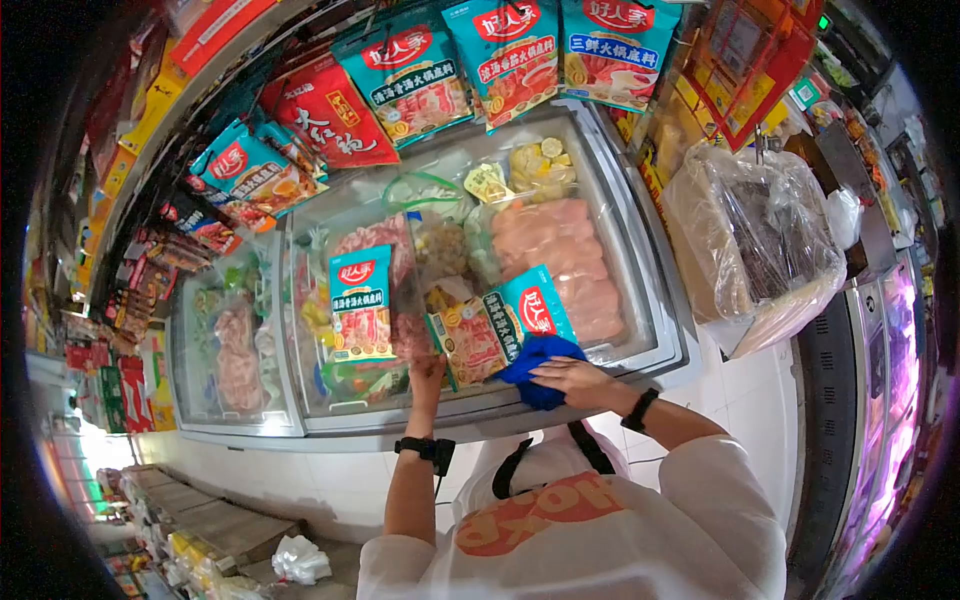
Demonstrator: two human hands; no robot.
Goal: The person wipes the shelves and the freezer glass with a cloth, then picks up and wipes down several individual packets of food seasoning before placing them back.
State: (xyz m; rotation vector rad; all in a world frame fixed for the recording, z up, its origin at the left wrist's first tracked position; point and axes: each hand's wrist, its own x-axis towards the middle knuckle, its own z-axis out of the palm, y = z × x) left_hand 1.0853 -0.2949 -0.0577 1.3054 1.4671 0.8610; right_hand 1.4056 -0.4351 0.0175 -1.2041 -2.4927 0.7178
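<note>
A blue cloth point(541, 372) is bunched under my right hand point(575, 382), whose fingers press it against a teal and red seasoning packet point(482, 335). This packet lies tilted on the glass top of a display freezer point(652, 357). At the packet's left edge is my left hand point(427, 368); its fingers are closed at that edge, partly blurred. Another teal packet point(362, 305) lies upright on the glass, left of my left hand. Under the glass show trays of pink meat point(560, 255) and bagged food.
Several teal packets point(513, 60) and a red packet point(328, 112) hang along the freezer's far side. A plastic-lined box point(690, 200) stands at the right. Shelves of goods line the left, and a white plastic bag point(300, 560) lies at the lower left.
</note>
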